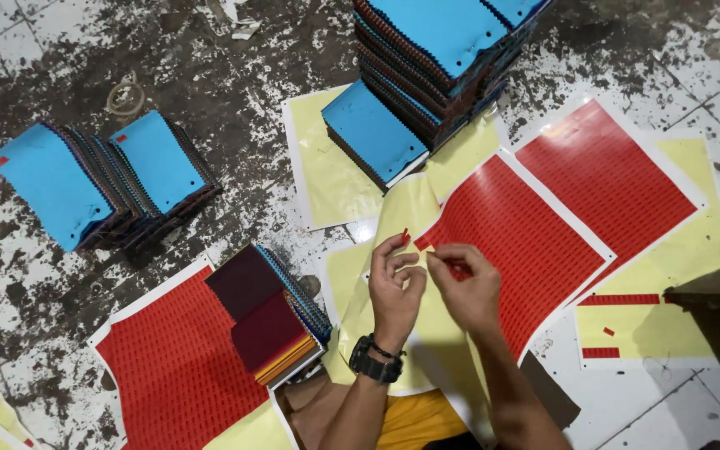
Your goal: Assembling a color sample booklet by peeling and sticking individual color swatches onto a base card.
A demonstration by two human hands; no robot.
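Floor (60, 350) strewn with blue-topped swatch stacks (435, 58) at 12 and 10 o'clock. Red label sheet (518, 242) running 7 to 1 o'clock, just right of both hands. Left hand (395, 287) pinching one small red label (405, 236); right hand (464, 283) (nearer the sheet) pinched at its peeled edge.

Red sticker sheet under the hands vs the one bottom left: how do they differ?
The sheet under the hands has its left part stripped to yellow backing; the bottom-left sheet looks full. The left hand and right hand work over the first; a swatch stack overlaps the second. Both carry rows of small red stickers.
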